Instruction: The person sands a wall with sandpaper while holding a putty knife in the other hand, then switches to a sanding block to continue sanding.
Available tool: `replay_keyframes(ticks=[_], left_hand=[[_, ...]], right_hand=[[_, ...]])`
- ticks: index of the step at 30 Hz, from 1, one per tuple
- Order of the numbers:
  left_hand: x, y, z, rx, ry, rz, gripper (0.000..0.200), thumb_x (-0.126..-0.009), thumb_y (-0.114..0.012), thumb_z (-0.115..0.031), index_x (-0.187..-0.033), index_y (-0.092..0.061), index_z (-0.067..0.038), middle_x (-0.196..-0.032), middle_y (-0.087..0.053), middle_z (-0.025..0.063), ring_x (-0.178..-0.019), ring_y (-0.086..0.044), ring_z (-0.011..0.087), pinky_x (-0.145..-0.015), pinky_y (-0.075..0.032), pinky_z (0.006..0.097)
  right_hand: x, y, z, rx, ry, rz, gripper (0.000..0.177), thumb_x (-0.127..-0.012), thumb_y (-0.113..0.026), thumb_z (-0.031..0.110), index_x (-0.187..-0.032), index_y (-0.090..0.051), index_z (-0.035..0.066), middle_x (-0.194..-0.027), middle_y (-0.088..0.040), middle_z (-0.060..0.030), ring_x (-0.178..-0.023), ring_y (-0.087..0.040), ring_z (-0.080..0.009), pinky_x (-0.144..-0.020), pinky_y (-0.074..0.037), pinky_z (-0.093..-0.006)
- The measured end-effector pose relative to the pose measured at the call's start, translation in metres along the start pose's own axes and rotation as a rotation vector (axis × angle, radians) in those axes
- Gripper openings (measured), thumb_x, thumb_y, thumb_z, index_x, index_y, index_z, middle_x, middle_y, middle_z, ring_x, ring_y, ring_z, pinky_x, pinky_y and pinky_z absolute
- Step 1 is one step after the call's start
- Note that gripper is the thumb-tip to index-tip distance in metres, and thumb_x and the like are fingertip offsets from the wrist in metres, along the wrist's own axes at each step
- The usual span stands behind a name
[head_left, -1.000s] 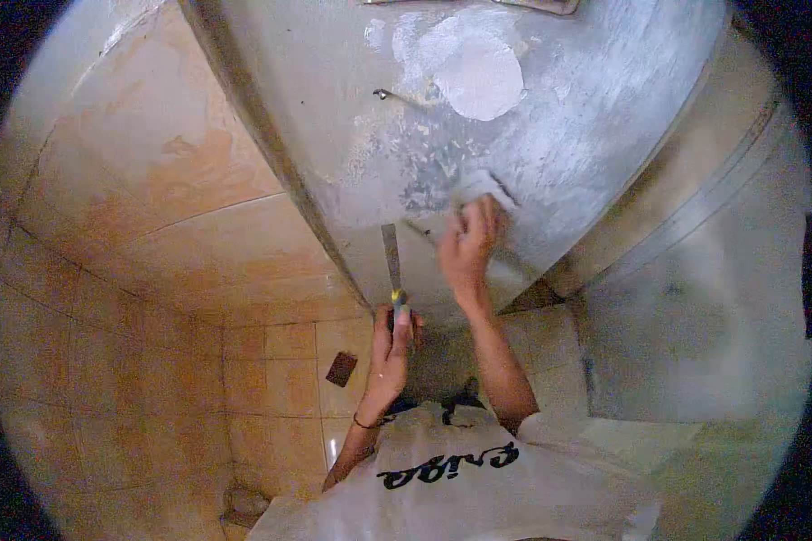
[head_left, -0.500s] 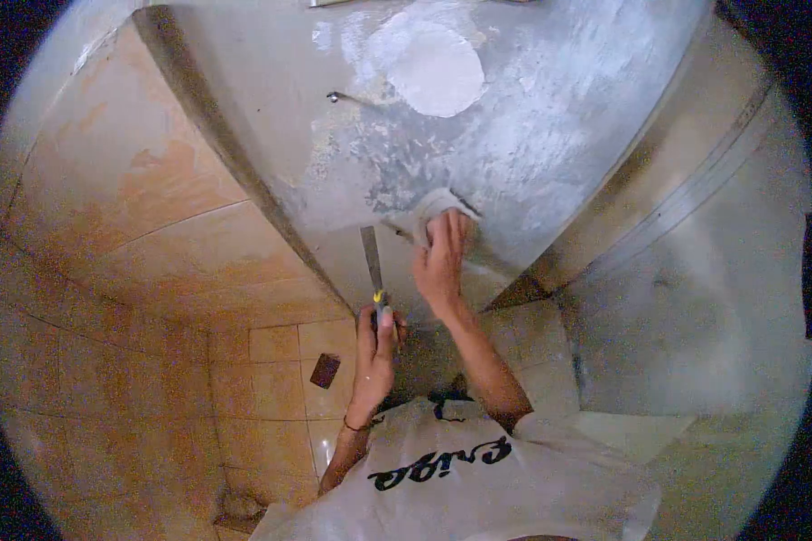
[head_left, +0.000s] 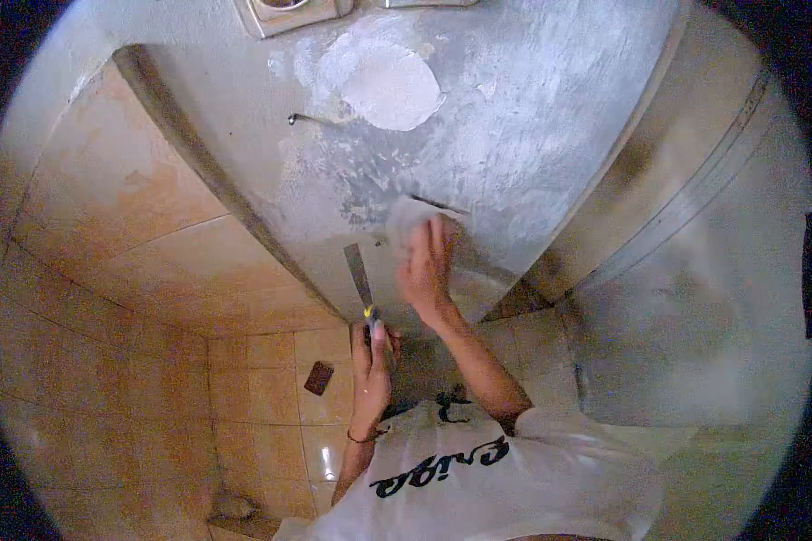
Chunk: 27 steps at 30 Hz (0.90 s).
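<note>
Blurry white flat pad (head_left: 408, 218) slid lower on patchy grey wall (head_left: 523, 117); right fingers (head_left: 438, 239) pinch it, prob for control; left fingers (head_left: 361, 353) wrap yellow-collared metal scraper (head_left: 358, 272), sorta parked aside.

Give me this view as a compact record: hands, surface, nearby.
left_hand: left hand grips grey-bladed scraper with yellow collar, blade pointing away from body
right_hand: right hand holds whitish flat piece over surface; blurred, material unclear
surface: mottled grey painted surface
mark: round whitish patch
nearby: dark reddish-brown rectangular piece on orange-tan tiles
</note>
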<state>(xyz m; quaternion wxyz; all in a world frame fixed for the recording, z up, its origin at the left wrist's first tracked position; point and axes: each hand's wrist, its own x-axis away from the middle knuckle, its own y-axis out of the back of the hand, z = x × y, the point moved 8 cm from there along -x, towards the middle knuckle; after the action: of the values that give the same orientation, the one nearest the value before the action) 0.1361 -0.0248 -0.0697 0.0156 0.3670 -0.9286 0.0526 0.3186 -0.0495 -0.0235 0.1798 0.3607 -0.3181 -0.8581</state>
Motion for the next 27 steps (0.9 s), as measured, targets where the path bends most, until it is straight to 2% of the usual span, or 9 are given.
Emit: replay_keyframes(ticks=[2,7,9,11,13,15,18,25,27], left_hand=[[0.001,0.001,-0.002,0.018,-0.037,-0.022,0.034,-0.106,-0.042,-0.037,-0.109,-0.049,-0.004,-0.089,-0.053,0.0044,-0.079,-0.049,0.0140,-0.072,-0.042,0.0274],[0.002,0.005,0.000,0.010,-0.023,-0.067,0.032,-0.106,-0.044,-0.035,-0.109,-0.049,-0.004,-0.087,-0.051,0.0045,-0.077,-0.048,0.0129,-0.070,-0.041,0.0269],[-0.002,0.000,0.003,-0.010,-0.022,-0.017,0.031,-0.106,-0.044,-0.034,-0.110,-0.049,-0.004,-0.089,-0.052,0.0044,-0.077,-0.048,0.0124,-0.070,-0.042,0.0266],[-0.004,-0.005,-0.005,-0.034,0.013,0.024,0.031,-0.106,-0.044,-0.034,-0.111,-0.049,-0.004,-0.091,-0.053,0.0044,-0.077,-0.048,0.0124,-0.070,-0.042,0.0267],[-0.001,-0.003,-0.008,-0.064,0.041,0.064,0.031,-0.106,-0.044,-0.033,-0.113,-0.049,-0.004,-0.092,-0.053,0.0044,-0.078,-0.049,0.0123,-0.070,-0.042,0.0268],[-0.003,0.000,-0.012,-0.092,-0.024,0.077,0.031,-0.106,-0.043,-0.034,-0.113,-0.049,-0.004,-0.091,-0.053,0.0030,-0.077,-0.048,0.0116,-0.070,-0.043,0.0266],[-0.012,0.012,0.006,-0.003,-0.006,0.058,0.031,-0.107,-0.042,-0.034,-0.113,-0.049,-0.005,-0.091,-0.053,0.0025,-0.078,-0.048,0.0110,-0.071,-0.042,0.0263],[-0.011,0.035,-0.003,-0.096,0.049,0.126,0.033,-0.107,-0.041,-0.035,-0.116,-0.048,-0.005,-0.096,-0.055,0.0039,-0.083,-0.049,0.0113,-0.076,-0.043,0.0263],[-0.012,0.041,-0.007,-0.150,-0.023,0.124,0.033,-0.107,-0.042,-0.036,-0.116,-0.048,-0.005,-0.094,-0.055,0.0035,-0.081,-0.049,0.0116,-0.075,-0.043,0.0266]], right_hand=[[0.012,0.039,-0.019,-0.097,0.018,-0.452,0.025,-0.068,-0.053,-0.004,-0.090,-0.041,0.000,-0.093,-0.037,-0.0196,-0.093,-0.040,-0.0405,-0.083,-0.034,-0.0478],[0.008,0.066,-0.027,-0.083,-0.069,-0.542,0.020,-0.075,-0.054,-0.002,-0.090,-0.042,0.000,-0.094,-0.039,-0.0204,-0.092,-0.041,-0.0416,-0.083,-0.034,-0.0506],[0.002,0.010,-0.024,-0.186,-0.094,-0.086,0.059,-0.077,-0.059,0.000,-0.133,-0.040,-0.005,-0.145,-0.032,-0.0329,-0.139,-0.025,-0.0521,-0.118,-0.017,-0.0550],[0.012,-0.002,-0.012,-0.140,0.033,-0.247,0.057,-0.076,-0.059,-0.001,-0.130,-0.042,-0.006,-0.143,-0.035,-0.0338,-0.137,-0.027,-0.0527,-0.118,-0.018,-0.0554],[0.013,0.009,-0.016,-0.118,0.032,-0.371,0.018,-0.080,-0.055,0.001,-0.095,-0.045,0.000,-0.097,-0.042,-0.0216,-0.096,-0.044,-0.0432,-0.085,-0.035,-0.0545],[0.003,0.015,-0.031,-0.246,-0.152,-0.258,0.049,-0.079,-0.057,0.003,-0.125,-0.045,-0.007,-0.135,-0.041,-0.0327,-0.129,-0.036,-0.0515,-0.113,-0.025,-0.0557],[-0.009,0.073,0.005,-0.224,-0.085,-0.548,0.014,-0.084,-0.054,0.002,-0.089,-0.041,-0.001,-0.090,-0.039,-0.0194,-0.086,-0.042,-0.0381,-0.077,-0.035,-0.0468],[0.009,0.014,0.008,-0.059,0.013,-0.416,0.013,-0.085,-0.053,0.001,-0.087,-0.041,-0.002,-0.088,-0.040,-0.0197,-0.085,-0.043,-0.0379,-0.075,-0.036,-0.0476],[0.003,0.022,-0.011,-0.348,-0.338,-0.323,0.044,-0.085,-0.059,0.006,-0.126,-0.047,-0.007,-0.123,-0.050,-0.0297,-0.119,-0.046,-0.0478,-0.106,-0.034,-0.0520]])
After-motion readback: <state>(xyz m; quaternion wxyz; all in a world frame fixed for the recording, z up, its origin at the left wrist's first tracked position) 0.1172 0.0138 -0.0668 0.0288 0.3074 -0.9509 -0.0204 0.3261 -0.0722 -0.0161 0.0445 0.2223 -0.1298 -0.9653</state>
